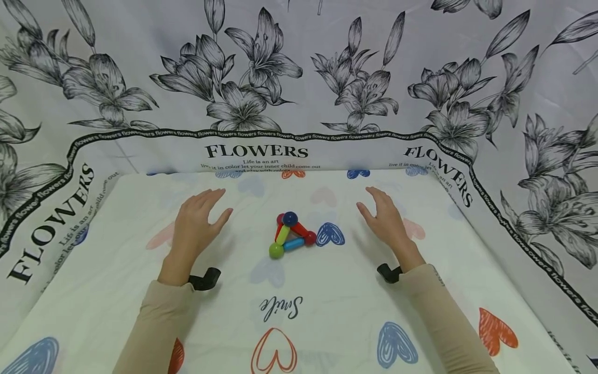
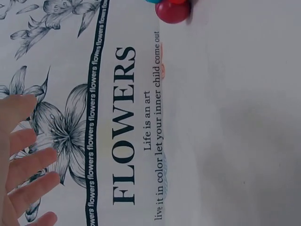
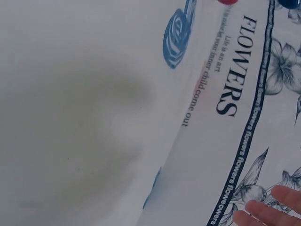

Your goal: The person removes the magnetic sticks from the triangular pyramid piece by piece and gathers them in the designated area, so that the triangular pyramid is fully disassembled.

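Observation:
A small ball-and-rod toy frame (image 1: 294,243) stands on the cloth between the hands, touched by neither. A dark blue ball (image 1: 290,218) sits at its top, a green ball (image 1: 276,250) at the near corner and a red ball (image 1: 310,238) at the right corner. Red, light green and blue rods join them; another red ball is partly hidden behind. The left hand (image 1: 198,223) is held left of the frame, fingers extended and holding nothing. On the other side the right hand (image 1: 385,221), also holding nothing, has its fingers loosely extended. Both wrist views catch only the frame's edge.
A white cloth (image 1: 327,322) printed with hearts and words covers the table. Flower-printed curtain (image 1: 308,62) walls rise at the back and sides. Each wrist wears a black device, on the left wrist (image 1: 205,279) and the right wrist (image 1: 389,273).

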A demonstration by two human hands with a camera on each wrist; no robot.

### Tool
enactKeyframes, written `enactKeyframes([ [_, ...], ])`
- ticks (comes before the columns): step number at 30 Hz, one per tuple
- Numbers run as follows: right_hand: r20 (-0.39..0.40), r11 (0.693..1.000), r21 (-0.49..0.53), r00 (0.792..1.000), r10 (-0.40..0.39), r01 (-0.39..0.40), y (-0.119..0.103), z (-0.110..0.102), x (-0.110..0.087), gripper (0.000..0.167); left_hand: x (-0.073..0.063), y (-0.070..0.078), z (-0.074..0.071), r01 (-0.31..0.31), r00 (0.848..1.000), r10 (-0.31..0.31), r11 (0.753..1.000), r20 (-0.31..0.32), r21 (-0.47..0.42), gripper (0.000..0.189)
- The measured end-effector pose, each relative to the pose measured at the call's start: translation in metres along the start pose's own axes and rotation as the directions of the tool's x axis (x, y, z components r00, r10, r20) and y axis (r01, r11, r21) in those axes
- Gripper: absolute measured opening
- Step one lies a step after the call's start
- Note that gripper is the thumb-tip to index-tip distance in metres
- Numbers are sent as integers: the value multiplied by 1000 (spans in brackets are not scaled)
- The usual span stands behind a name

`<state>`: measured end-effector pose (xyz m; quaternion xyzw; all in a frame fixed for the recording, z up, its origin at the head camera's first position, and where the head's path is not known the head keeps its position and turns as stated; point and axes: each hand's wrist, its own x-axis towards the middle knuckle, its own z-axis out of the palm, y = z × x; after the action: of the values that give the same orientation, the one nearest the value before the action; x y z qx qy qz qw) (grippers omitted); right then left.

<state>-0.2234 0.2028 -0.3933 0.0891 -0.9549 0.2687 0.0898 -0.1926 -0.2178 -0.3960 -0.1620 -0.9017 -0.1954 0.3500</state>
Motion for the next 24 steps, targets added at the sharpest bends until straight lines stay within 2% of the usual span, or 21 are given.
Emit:
enactKeyframes([
  [2,1,1000,23,1000,-11,11,-3,1,-1,59,0,3,3,-41,999,39,996,-26,-83,45],
  [4,-2,999,43,1000,-20,20,-7,2,-2,58,1,6,5,-65,998,61,984,-27,-164,45],
  [6,-1,998,52,999,-34,34,-9,4,-3,56,1,10,6,-60,998,62,971,4,-232,46],
  [9,6,997,67,999,-49,49,-14,6,-5,54,1,19,7,-18,996,45,953,80,-304,47],
  [13,21,991,105,997,-80,77,-19,10,-7,51,1,28,11,42,984,24,931,176,-363,49],
  [16,22,984,141,993,-114,110,-23,14,-8,48,2,34,15,66,974,28,912,223,-405,50],
  [24,61,962,236,986,-158,139,-34,26,-8,39,8,47,26,88,957,63,866,282,-492,48],
])
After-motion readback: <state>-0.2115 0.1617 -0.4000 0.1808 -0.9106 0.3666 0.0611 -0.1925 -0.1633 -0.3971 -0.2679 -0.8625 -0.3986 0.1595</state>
